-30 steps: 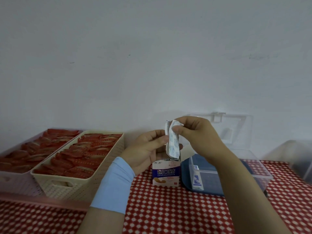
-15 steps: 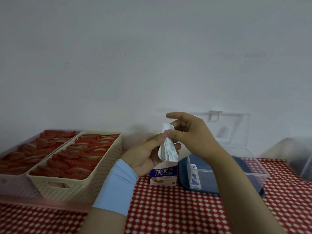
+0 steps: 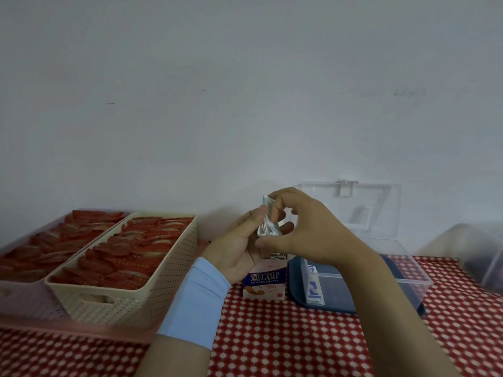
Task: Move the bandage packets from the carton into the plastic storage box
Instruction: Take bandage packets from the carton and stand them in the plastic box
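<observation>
A small bundle of bandage packets [image 3: 268,225] is held up in the air directly over the open carton [image 3: 265,281], clear of its mouth. The bundle's long axis is close to upright and leans slightly. Both hands are on it: the left hand [image 3: 236,248] cradles it, with the thumb along its near side and the fingers behind. The right hand [image 3: 310,232] pinches it from above, with curled fingers over the top end and the thumb low by the bottom end. The plastic storage box [image 3: 408,278] sits just beside the carton on the right with its lid [image 3: 381,213] standing open against the wall. From the bundle, then, the box lies to the right and lower, under the right forearm, and the right hand is the nearer one to carry it over. The stored packets [image 3: 315,289] stand on edge against the box's left wall, so the bundle would probably need to go in on edge beside them. The left hand would probably have to release the bundle first.
</observation>
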Demonstrator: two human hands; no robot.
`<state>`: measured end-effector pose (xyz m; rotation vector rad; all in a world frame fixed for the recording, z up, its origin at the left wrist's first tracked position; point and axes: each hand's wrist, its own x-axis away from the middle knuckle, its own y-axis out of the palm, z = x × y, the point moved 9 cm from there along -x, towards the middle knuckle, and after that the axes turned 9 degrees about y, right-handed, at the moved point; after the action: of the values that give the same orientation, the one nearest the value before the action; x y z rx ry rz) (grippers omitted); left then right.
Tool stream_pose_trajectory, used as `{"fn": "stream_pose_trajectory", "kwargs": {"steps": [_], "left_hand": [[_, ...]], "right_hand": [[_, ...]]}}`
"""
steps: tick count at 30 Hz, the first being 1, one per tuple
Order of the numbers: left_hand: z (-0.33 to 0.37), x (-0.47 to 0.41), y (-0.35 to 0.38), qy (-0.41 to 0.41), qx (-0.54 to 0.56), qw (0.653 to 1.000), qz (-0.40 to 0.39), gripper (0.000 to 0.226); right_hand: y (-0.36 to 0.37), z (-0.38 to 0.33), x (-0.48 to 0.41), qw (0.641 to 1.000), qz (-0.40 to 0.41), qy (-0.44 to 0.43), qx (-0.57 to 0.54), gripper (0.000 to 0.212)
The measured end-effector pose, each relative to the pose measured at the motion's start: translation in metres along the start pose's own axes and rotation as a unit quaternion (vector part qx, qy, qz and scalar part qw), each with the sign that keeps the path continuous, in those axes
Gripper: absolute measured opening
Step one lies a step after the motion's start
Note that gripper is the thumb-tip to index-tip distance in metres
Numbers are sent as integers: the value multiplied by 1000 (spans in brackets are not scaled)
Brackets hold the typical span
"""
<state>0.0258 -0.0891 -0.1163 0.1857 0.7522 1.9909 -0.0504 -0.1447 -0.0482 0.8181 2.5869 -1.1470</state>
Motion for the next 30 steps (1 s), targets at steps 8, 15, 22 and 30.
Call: {"fn": "stream_pose_trajectory", "kwargs": {"steps": [8, 15, 22, 30], "left_hand": [[-3, -1, 2, -3, -11, 1000, 7, 43], [-1, -1, 3, 4, -12, 999, -32, 45], [-1, 8, 12, -44, -33, 996, -72, 41], [-4, 29, 33, -47, -143, 985, -87, 40]], "right_hand": [[5, 6, -1, 999, -28, 24, 1, 49], [5, 19, -2, 983, -51, 65, -163, 24], [-15, 31, 1, 965, 6, 101, -242, 36], [-39, 32, 27, 952, 11, 166, -258, 18]]}}
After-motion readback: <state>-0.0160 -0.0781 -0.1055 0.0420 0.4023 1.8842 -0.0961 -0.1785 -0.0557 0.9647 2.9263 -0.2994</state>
